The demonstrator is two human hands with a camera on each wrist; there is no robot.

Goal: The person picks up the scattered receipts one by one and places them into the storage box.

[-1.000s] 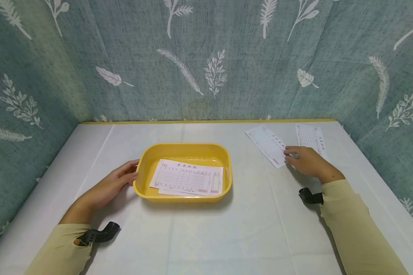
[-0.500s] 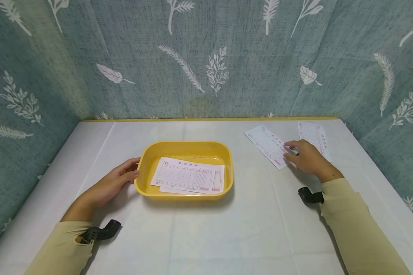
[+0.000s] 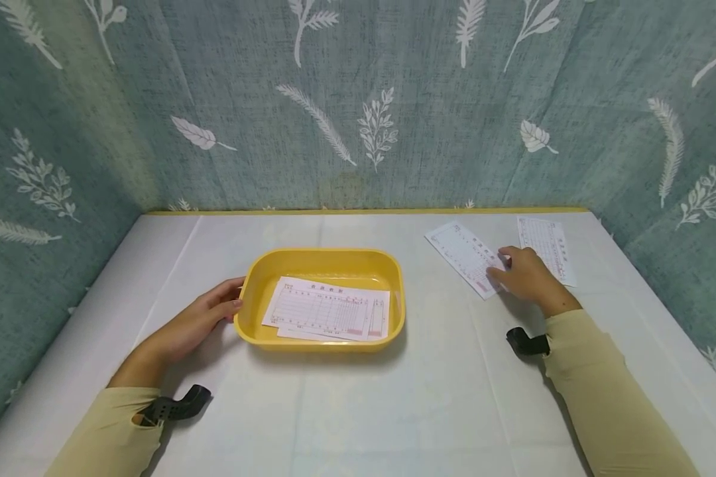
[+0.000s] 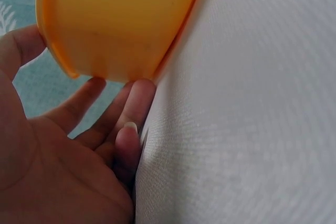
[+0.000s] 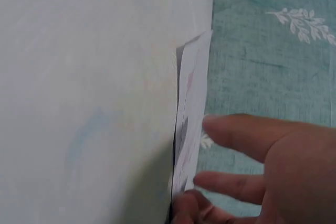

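A yellow tray [image 3: 322, 254] sits mid-table with printed paper forms [image 3: 328, 310] lying flat inside. My left hand [image 3: 211, 311] holds the tray's left end. In the left wrist view the thumb and fingers [image 4: 105, 106] wrap round the yellow tray [image 4: 115, 19]. Far right, my right hand [image 3: 522, 271] is on the near end of a white paper slip [image 3: 462, 250]. The right wrist view shows the paper slip [image 5: 191, 108] with its edge raised off the table, and my right hand [image 5: 262, 171] pinching it with thumb and fingertips.
A second paper slip [image 3: 545, 242] lies just right of the first, near the back right corner. Leaf-patterned teal cloth walls [image 3: 358, 106] close in the white table [image 3: 394, 411] on three sides. Black wrist straps [image 3: 176, 405] show on both sleeves.
My right hand has shifted slightly left along the slip and its thumb now reaches further over the paper. The left hand and the tray have stayed put.
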